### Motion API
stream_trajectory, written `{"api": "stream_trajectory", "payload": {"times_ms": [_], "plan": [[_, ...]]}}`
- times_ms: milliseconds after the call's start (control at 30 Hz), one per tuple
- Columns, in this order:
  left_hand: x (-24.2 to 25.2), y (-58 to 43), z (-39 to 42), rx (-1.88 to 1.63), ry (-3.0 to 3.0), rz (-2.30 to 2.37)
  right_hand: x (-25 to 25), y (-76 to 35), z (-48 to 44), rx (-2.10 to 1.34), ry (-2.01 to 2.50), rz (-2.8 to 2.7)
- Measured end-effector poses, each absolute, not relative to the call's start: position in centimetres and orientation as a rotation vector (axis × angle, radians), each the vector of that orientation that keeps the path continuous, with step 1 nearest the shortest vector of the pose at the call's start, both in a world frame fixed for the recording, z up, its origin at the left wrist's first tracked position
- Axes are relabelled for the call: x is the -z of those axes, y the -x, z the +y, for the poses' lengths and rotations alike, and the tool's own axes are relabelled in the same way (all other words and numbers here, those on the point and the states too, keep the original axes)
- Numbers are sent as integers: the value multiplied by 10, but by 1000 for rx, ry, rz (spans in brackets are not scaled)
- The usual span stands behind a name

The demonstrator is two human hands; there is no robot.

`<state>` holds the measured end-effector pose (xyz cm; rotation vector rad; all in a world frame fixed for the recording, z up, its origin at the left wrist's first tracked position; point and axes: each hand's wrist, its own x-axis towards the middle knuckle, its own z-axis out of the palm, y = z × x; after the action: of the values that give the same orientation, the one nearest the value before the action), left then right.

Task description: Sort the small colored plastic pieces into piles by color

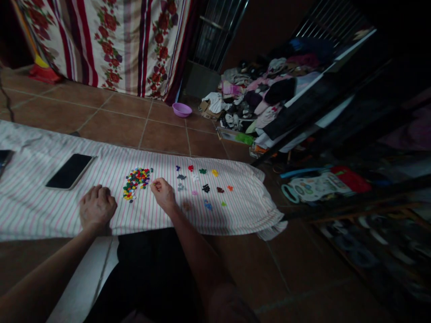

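Observation:
A heap of small mixed-colour pieces (137,179) lies on the striped cloth (111,166). Just right of it is my right hand (162,193), its fingers pinched together; anything between the fingertips is too small to make out. My left hand (97,206) rests on the cloth left of the heap, fingers curled down and their tips hidden. Small single-colour groups sit to the right, among them red (191,168), green (202,171), yellow (214,172), black (206,188), brown (220,190) and blue pieces (208,205).
A phone (70,171) lies on the cloth at the left, with part of another dark device (4,158) at the edge. Beyond the cloth, a purple basin (182,110) stands on the tiled floor near a curtain (124,49) and piled clothes (256,89).

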<state>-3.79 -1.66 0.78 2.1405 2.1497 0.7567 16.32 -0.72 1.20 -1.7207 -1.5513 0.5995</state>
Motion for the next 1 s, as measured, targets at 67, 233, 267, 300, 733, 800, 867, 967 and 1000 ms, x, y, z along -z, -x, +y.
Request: {"api": "stream_trajectory", "payload": {"times_ms": [67, 233, 267, 300, 733, 800, 867, 967, 1000], "plan": [[-9, 38, -17, -761, -2124, 2139, -11, -177, -17, -597, 1664, -1477], [-13, 39, -19, -752, -2121, 2109, -8, -239, -53, -444, 1596, -1290], [-13, 39, -19, -754, -2130, 2106, -7, -256, -63, -384, 1637, -1255], [-13, 39, -19, -757, -2138, 2105, -7, -273, -72, -322, 1684, -1220], [-16, 37, -19, -622, -2172, 2202, 24, -421, -142, 206, 2052, -1114], [-14, 37, -18, -624, -2178, 2210, 26, -423, -142, 257, 2069, -1176], [-12, 38, -18, -625, -2178, 2211, 27, -424, -143, 289, 2080, -1284], [-11, 38, -17, -603, -2171, 2212, 29, -431, -149, 322, 2099, -1370], [-11, 39, -17, -591, -2170, 2212, 30, -435, -152, 337, 2109, -1361]]}}
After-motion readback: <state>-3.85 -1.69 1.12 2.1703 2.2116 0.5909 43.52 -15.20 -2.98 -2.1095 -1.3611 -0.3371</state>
